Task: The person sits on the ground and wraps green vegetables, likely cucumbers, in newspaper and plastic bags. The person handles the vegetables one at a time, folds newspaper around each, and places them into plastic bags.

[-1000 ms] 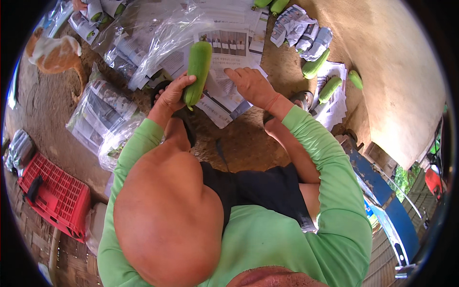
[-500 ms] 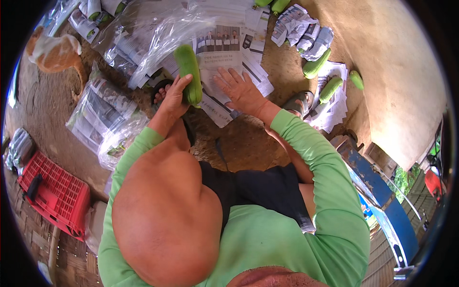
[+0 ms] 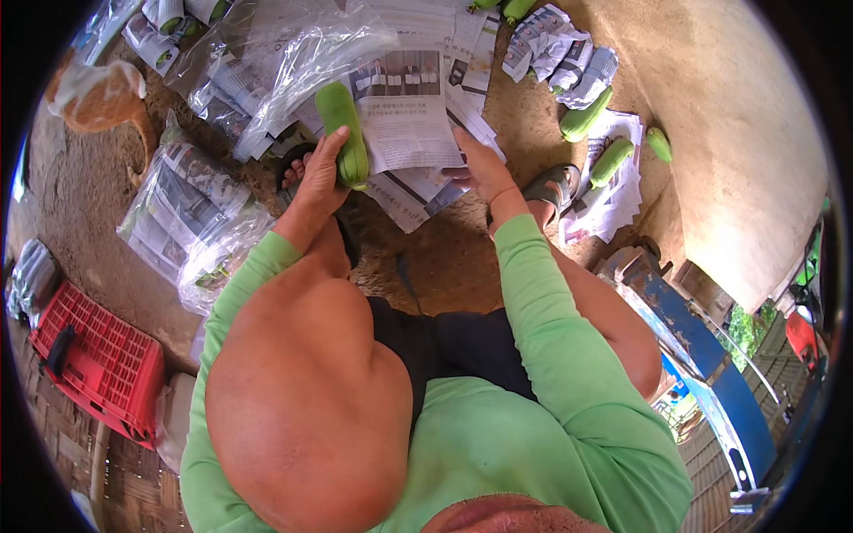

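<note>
My left hand (image 3: pixel 320 188) is closed around the lower part of a long green gourd (image 3: pixel 341 124), which tilts with its far end toward the upper left. A newspaper sheet (image 3: pixel 413 129) lies just to the right of the gourd, its right edge between the thumb and fingers of my right hand (image 3: pixel 484 171). That sheet looks slightly raised over other newspaper sheets (image 3: pixel 410 197) on the ground. Part of my right hand's grip is hidden by the hand itself.
Clear plastic (image 3: pixel 306 67) spreads beyond the gourd. Paper-wrapped gourds (image 3: pixel 593 75) and a bare gourd (image 3: pixel 613 163) on papers lie at right. A plastic bag of wrapped bundles (image 3: pixel 191 209), a red crate (image 3: pixel 98 355) and an orange-and-white cat (image 3: pixel 98 93) are at left.
My right hand has gone from lying flat on the newspaper to gripping the sheet's right edge, and the sheet has shifted and lifted a little. The gourd stays in my left hand.
</note>
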{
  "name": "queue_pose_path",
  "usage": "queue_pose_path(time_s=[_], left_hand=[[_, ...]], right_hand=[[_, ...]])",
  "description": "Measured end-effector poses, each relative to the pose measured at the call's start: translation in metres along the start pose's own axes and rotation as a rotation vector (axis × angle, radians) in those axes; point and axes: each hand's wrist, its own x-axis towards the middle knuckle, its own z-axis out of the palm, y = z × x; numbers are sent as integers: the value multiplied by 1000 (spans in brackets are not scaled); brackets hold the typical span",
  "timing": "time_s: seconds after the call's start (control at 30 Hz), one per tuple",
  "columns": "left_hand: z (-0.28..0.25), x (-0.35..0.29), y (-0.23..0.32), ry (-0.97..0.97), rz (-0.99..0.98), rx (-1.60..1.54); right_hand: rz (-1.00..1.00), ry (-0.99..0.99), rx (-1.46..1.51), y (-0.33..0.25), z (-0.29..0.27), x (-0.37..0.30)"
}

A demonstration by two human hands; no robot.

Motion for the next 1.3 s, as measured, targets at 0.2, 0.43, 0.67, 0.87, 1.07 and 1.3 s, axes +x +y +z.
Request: queue_pose_path(time_s=[0.2, 0.43, 0.67, 0.87, 1.07, 1.3], left_hand=[[10, -10, 1, 49, 42, 292], [10, -21, 3, 27, 280, 798], [42, -18, 18, -212, 524, 1236], [76, 29, -6, -347, 488, 1445], [68, 43, -20, -294, 541, 1488], [49, 46, 6, -329, 300, 993]], right_hand=[[-106, -46, 100, 29, 6, 8], [-400, 184, -445, 10, -18, 28], [-331, 80, -535, -6, -31, 15], [-255, 81, -377, 2, -30, 24], [-219, 142, -77, -1, -21, 14], [-233, -45, 363, -16, -11, 29]])
